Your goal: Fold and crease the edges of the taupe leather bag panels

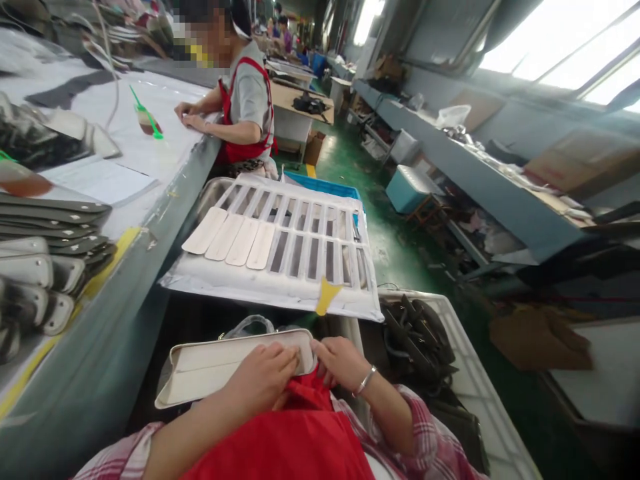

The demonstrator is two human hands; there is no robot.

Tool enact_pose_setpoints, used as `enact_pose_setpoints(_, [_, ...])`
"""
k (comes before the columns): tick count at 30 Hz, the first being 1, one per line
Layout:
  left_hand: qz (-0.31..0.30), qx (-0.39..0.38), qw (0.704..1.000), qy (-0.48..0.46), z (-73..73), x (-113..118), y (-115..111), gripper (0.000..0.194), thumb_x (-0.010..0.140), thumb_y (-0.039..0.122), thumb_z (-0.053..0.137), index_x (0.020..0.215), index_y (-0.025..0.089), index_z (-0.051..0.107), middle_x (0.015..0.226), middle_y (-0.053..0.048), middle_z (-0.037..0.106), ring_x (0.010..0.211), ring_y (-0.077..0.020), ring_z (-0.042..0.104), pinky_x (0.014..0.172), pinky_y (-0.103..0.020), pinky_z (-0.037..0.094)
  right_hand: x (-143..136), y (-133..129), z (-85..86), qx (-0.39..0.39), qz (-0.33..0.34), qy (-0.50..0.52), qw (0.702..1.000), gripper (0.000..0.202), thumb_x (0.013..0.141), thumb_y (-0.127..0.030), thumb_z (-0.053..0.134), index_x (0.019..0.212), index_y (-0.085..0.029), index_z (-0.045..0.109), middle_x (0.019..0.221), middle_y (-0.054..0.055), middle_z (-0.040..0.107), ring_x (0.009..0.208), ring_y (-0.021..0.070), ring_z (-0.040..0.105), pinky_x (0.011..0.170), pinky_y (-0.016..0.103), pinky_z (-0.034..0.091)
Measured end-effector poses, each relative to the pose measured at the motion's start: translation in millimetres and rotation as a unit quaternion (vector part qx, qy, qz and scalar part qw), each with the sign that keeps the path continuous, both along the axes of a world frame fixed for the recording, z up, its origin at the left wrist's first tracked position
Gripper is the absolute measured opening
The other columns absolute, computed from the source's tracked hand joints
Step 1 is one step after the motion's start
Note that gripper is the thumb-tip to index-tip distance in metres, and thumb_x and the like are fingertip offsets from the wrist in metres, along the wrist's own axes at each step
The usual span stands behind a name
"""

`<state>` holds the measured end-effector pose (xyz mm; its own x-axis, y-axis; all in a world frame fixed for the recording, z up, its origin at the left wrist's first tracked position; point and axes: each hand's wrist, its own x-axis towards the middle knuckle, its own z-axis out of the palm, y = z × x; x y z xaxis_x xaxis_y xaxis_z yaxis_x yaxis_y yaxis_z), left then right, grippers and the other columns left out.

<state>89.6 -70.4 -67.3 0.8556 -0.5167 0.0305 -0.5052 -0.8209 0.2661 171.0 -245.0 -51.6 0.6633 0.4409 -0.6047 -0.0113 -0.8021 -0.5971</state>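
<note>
A cream handbag (220, 360) lies on its side across my lap, with its flat, long panel facing up and a wrapped handle (250, 325) at its far side. My left hand (267, 373) is laid over the panel near its right end, fingers together and pressing on it. At that same end, my right hand (343, 363) grips the bag's edge between thumb and fingers, close to the left fingertips. Beyond the bag, a white slotted rack (250, 283) carries several cream strips (243, 240) in a row on its left part.
At left stands a workbench (175, 193) with stacked dark and cream pieces and a bottle with a green tip (147, 120). A co-worker in a red apron (240, 107) sits beside it. A white crate (465, 340) with dark bags is at my right; a blue crate (320, 185) lies behind the rack.
</note>
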Motion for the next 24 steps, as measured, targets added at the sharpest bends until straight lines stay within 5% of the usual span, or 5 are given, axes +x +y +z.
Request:
enact_pose_setpoints(4, [0.007,0.011,1.0,-0.011,-9.5,-0.7,5.2,0.04,0.081,0.029,0.049,0.118,0.016,0.052,0.126,-0.008,0.051,0.095,-0.0243,0.05,0.068,-0.035,0.039,0.3,8.0,4.2,-0.111,0.146,-0.234,0.955,0.034,0.084,-0.033,0.04,0.058,-0.015,0.052,0.062,0.006,0.062,0.062,0.014,0.059,0.054,0.021,0.035])
enact_pose_setpoints(12, [0.003,0.013,1.0,-0.025,-10.5,4.4,3.6,0.029,0.086,0.022,0.043,0.11,0.016,0.058,0.121,-0.008,0.055,0.09,-0.0222,0.05,0.062,-0.033,0.036,-6.5,21.9,3.5,-0.19,0.163,-0.268,0.931,0.031,0.087,-0.025,0.032,0.071,-0.013,0.055,0.069,0.012,0.063,0.066,0.0196,0.061,0.057,0.026,0.038])
enact_pose_setpoints(17, [0.002,-0.005,1.0,0.003,-10.7,5.8,5.0,0.032,0.082,0.032,0.051,0.108,0.017,0.059,0.12,-0.009,0.055,0.092,-0.0232,0.05,0.063,-0.033,0.038,1.2,8.2,-1.6,0.025,0.011,0.04,0.999,0.034,0.089,-0.042,0.029,0.071,-0.016,0.044,0.058,0.003,0.058,0.052,0.0155,0.06,0.048,0.024,0.043])
enact_pose_setpoints(20, [0.005,-0.021,0.999,0.035,-8.5,6.0,8.2,0.047,0.075,0.045,0.057,0.113,0.017,0.056,0.121,-0.009,0.054,0.095,-0.025,0.049,0.069,-0.034,0.04,12.0,-5.9,-16.7,0.162,-0.108,0.262,0.945,0.04,0.078,-0.055,0.045,0.075,-0.016,0.044,0.057,0.0,0.059,0.046,0.0132,0.059,0.041,0.021,0.044])
enact_pose_setpoints(24, [0.002,-0.028,0.998,0.051,-7.4,7.7,11.4,0.051,0.074,0.046,0.057,0.116,0.018,0.054,0.121,-0.01,0.054,0.096,-0.025,0.049,0.071,-0.034,0.04,24.3,-15.8,-43.2,0.239,-0.147,0.378,0.882,0.045,0.063,-0.052,0.067,0.075,-0.014,0.046,0.053,-0.001,0.06,0.039,0.0097,0.055,0.037,0.017,0.043])
